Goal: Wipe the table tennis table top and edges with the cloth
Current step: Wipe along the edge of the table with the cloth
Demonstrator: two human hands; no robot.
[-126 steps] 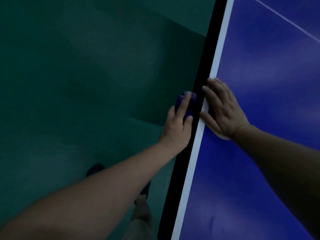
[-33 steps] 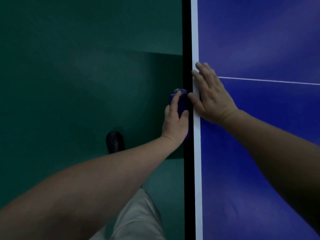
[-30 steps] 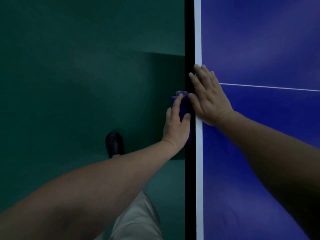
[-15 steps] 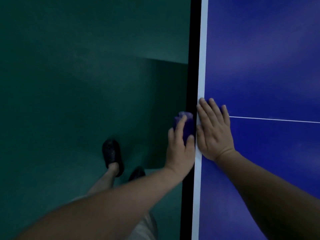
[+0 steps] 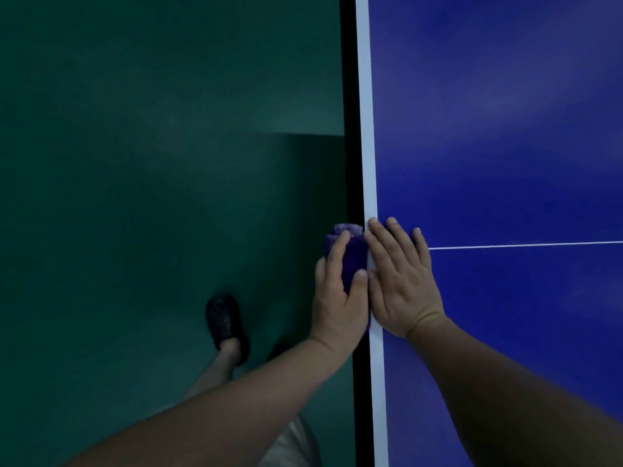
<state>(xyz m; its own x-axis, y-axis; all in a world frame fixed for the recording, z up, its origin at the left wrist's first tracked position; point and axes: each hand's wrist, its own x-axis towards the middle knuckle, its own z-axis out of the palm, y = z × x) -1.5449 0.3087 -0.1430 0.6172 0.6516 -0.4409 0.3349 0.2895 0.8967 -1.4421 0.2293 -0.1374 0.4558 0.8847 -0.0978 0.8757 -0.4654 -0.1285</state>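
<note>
Two bare hands work at one long side of a single blue table tennis table (image 5: 488, 146), and everything here is placed against that table's black side edge (image 5: 349, 163), which runs up the frame beside a white border stripe (image 5: 367, 129).

Well to the left of the edge lies the dark green floor (image 5: 135, 163). On it stands one black perforated clog (image 5: 226, 323), worn on a foot with a bare lower leg; a second dark shoe (image 5: 281, 347) shows only partly, nearer the edge and half hidden behind the left forearm, too dim to describe further. A patch of pale trouser fabric (image 5: 293, 443) shows at the bottom, just left of the edge.

Against the edge itself sits one bunched purple cloth (image 5: 352, 261). The left hand (image 5: 338, 298) holds it there, fingers laid over the outer side of the cloth and thumb curled over its near side, pressing it to the black edge.

Just right of the edge, the right hand (image 5: 403, 284) lies flat on the tabletop, palm down, fingers straight and slightly spread, its index finger lying over the white stripe and close beside the cloth. One thin white centre line (image 5: 522, 245) crosses the blue surface rightward from behind that hand's fingers.
</note>
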